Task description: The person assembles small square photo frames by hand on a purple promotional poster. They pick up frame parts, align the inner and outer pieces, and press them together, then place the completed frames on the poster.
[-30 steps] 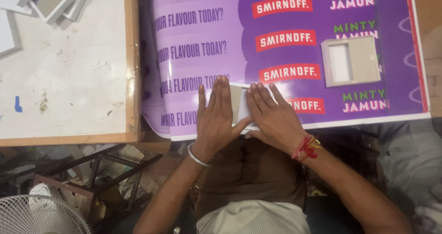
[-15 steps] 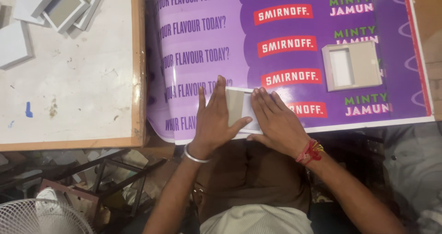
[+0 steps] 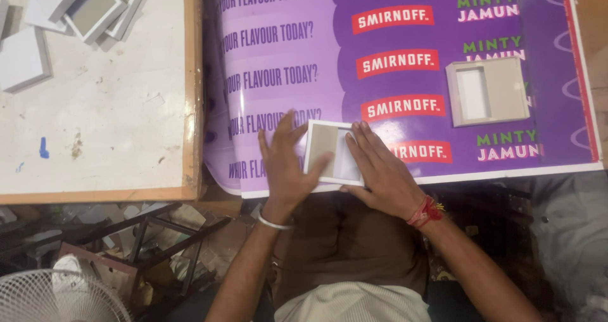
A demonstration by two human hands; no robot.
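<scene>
A small flat box piece (image 3: 329, 150), white with a grey-brown panel, lies on a large purple printed sheet (image 3: 405, 37) near its front edge. My left hand (image 3: 285, 167) lies flat on the sheet at the piece's left side, with the thumb over its lower corner. My right hand (image 3: 380, 173), a red thread at the wrist, presses flat on the piece's right half. A silver bangle sits on my left wrist.
A second beige box piece (image 3: 487, 91) with a white inset rests on the sheet to the right. A white board table with a wooden edge (image 3: 190, 88) stands on the left, with several white box pieces (image 3: 95, 5) at its far corner. Metal frames and a fan (image 3: 57, 296) are below.
The view has shifted slightly. My hands have spread apart, so more of the box piece shows between them.
</scene>
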